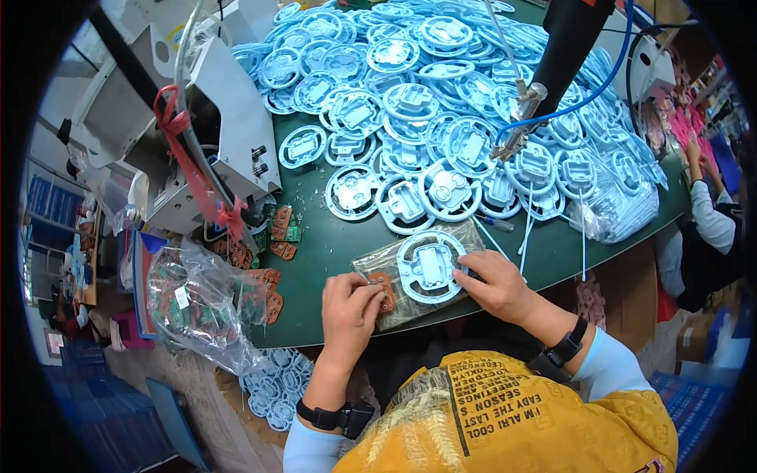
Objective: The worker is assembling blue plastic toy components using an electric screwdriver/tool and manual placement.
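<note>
A light-blue plastic toy steering wheel part [434, 263] lies on a block wrapped in clear film [410, 312] at the table's front edge. Its recessed middle faces up. With thumb and fingers my right hand [498, 285] grips the right side of its rim. On the left, my left hand [347, 310] pinches a small brown circuit board [384, 291] just beside the wheel, apart from its rim. The fingers hide part of the board.
A large heap of similar blue wheel parts [410, 102] covers the back of the green table [315, 236]. Brown circuit boards [273, 292] and a plastic bag [197, 299] lie at left, near a grey machine [229, 126]. A metal-tipped tool [520, 126] hangs at right. Another person [706, 213] is far right.
</note>
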`<state>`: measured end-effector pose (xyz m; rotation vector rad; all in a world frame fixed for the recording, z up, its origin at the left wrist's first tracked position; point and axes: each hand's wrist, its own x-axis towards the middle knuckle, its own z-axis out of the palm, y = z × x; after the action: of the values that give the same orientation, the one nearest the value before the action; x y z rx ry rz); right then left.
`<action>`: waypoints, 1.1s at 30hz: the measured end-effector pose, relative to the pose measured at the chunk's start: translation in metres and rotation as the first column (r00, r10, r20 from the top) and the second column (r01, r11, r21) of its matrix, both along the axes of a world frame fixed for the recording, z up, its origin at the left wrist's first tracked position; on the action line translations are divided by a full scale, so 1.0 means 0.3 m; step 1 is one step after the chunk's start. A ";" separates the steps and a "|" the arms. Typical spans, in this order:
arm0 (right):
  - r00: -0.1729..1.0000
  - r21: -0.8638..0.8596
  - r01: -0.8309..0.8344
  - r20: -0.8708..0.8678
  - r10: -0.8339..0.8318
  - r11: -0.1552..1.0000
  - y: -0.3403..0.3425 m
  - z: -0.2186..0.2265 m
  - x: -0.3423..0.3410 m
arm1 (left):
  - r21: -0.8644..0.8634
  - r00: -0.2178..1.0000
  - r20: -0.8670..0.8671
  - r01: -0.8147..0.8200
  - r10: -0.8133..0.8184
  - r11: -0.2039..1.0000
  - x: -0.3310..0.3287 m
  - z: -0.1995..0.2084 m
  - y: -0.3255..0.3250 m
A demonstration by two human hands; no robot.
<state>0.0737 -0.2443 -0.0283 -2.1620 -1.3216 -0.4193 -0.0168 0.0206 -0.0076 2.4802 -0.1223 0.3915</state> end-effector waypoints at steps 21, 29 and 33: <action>0.997 0.009 -0.072 0.041 0.071 0.997 0.021 0.001 -0.019 | 0.154 0.980 0.126 0.135 -0.155 0.979 0.129 0.016 -0.134; 0.990 0.091 0.108 0.076 -0.115 0.990 -0.080 0.042 0.012 | 0.198 0.979 0.071 0.177 -0.194 0.964 0.114 0.014 -0.116; 0.781 0.114 0.606 0.104 -0.616 0.787 -0.379 0.106 0.146 | 0.151 0.989 0.008 0.142 -0.145 0.978 0.075 0.017 -0.109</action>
<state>0.1175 -0.3579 0.0034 -2.4998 -0.6027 -0.8680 0.0056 -0.0120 -0.0026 2.5955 -0.3492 0.3562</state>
